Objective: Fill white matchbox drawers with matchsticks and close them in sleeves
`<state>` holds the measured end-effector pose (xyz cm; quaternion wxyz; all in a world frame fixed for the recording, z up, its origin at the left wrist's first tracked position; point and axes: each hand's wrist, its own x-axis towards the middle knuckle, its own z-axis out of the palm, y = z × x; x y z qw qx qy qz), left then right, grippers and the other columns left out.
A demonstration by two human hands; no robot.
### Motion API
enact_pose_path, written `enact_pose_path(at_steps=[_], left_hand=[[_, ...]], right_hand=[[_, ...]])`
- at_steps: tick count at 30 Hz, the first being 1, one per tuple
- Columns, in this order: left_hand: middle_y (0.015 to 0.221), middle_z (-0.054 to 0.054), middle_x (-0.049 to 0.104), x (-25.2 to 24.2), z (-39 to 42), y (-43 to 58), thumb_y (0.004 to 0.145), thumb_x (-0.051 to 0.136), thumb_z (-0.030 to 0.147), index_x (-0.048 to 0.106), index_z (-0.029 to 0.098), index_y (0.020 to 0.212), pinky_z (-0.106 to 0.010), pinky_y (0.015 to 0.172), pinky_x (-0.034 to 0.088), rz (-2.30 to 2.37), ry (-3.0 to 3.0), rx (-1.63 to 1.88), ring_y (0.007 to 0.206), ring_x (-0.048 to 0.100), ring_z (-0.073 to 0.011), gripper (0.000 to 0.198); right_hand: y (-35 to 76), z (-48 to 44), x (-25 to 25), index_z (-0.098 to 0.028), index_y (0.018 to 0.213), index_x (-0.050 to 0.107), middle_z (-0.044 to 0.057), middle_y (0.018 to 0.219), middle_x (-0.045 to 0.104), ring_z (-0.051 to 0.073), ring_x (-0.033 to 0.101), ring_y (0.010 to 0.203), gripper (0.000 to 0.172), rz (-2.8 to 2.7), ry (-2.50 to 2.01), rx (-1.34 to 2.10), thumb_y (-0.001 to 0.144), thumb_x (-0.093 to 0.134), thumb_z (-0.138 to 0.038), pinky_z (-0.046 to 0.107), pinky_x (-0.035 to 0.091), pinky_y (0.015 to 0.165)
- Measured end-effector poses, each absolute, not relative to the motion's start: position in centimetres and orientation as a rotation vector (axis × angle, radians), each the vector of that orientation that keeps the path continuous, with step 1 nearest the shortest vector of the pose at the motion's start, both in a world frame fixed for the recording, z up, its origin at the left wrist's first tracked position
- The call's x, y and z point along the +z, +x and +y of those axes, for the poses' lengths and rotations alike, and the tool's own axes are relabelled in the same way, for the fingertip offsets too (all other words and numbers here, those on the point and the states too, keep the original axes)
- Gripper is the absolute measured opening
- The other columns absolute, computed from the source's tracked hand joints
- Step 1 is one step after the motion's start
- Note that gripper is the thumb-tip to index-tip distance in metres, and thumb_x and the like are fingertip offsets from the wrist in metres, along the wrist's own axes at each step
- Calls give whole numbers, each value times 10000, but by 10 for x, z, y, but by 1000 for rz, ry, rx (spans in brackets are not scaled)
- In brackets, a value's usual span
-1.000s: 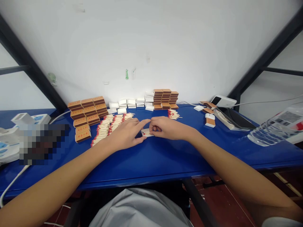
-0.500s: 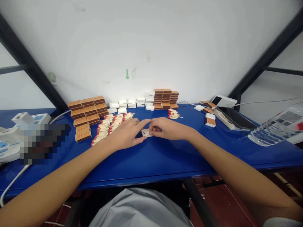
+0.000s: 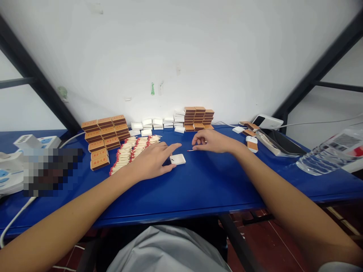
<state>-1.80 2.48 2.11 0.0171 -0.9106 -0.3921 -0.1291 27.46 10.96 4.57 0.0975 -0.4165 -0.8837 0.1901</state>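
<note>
On the blue table (image 3: 181,192), a white matchbox tray (image 3: 178,160) lies open side up between the left hand (image 3: 154,156) and the right hand (image 3: 211,141), its long axis running roughly left to right. Near its right end, a match (image 3: 190,150) at the right thumb's tip points its red head leftward. Left hand: palm down, thumb and forefinger spread wide about the tray. Right hand: fingers curled; whether they grip the match cannot be told.
</note>
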Motion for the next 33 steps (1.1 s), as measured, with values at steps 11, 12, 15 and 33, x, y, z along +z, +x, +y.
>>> enact_pose_path(at_steps=[11,12,15,33], left_hand=[[1184,-112,700,20,24,-19,1046,636,405,402,245,1635,-456,992,541,-1232,-2830,-376,1127,663,-304,654],[1184,-111,700,20,24,-19,1046,635,406,403,245,1634,-455,992,540,-1233,-2829,-376,1129,664,-305,652],[1182,-109,700,20,25,-19,1045,629,419,409,250,1629,-453,995,540,-1229,-2828,-378,1135,662,-307,647],[1211,-116,694,20,23,-18,1048,647,412,406,253,1635,-439,984,544,-1234,-2838,-373,1147,658,-306,654]], right_hand=[[318,123,56,-200,875,730,91,924,766,245,660,816,303,-2640,-1539,564,854,723,-503,341,451,717],[324,127,55,-202,847,724,87,904,761,244,655,810,288,-2649,-1564,548,846,723,-490,341,448,715],[334,134,50,-202,802,702,75,860,749,231,637,775,231,-2688,-1611,509,844,701,-429,333,432,696],[329,145,30,-211,843,721,54,832,747,218,648,763,139,-2582,-1545,429,858,708,-348,321,436,693]])
